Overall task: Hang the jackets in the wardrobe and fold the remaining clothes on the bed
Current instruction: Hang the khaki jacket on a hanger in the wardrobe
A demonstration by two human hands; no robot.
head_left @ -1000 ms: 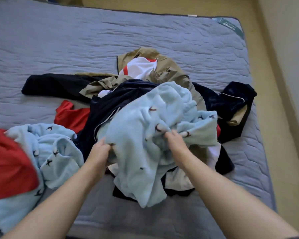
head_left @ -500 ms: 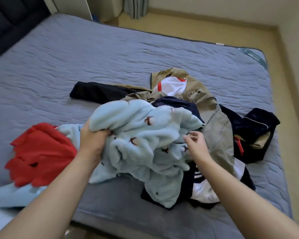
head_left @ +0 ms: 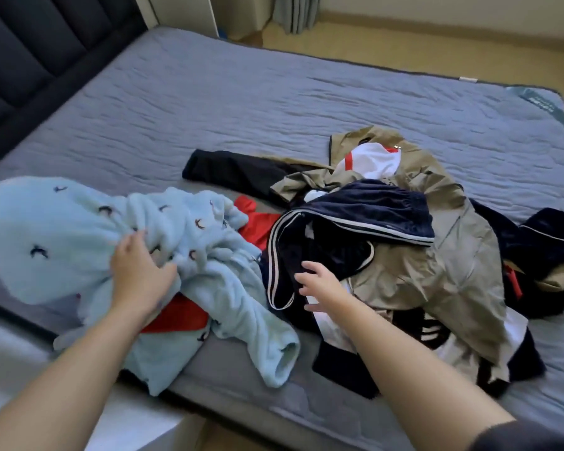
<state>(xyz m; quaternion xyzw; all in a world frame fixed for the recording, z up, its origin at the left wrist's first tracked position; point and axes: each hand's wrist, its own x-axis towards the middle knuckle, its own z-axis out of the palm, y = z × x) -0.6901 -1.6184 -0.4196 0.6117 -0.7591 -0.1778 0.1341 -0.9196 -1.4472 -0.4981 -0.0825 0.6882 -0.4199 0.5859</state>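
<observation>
Mattress (head_left: 274, 102): left fingers (head_left: 134, 237) rest on blue fleece (head_left: 62, 229); right fingers (head_left: 306, 266) splayed at navy garment (head_left: 372, 203).

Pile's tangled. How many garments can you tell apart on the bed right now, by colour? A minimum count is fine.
Light blue fleece: 1
Red: 1
Navy velvet: 2
Khaki jacket: 1
Black: 1
White with red: 1
Total: 7 at least; overlaps hide the rest.
</observation>
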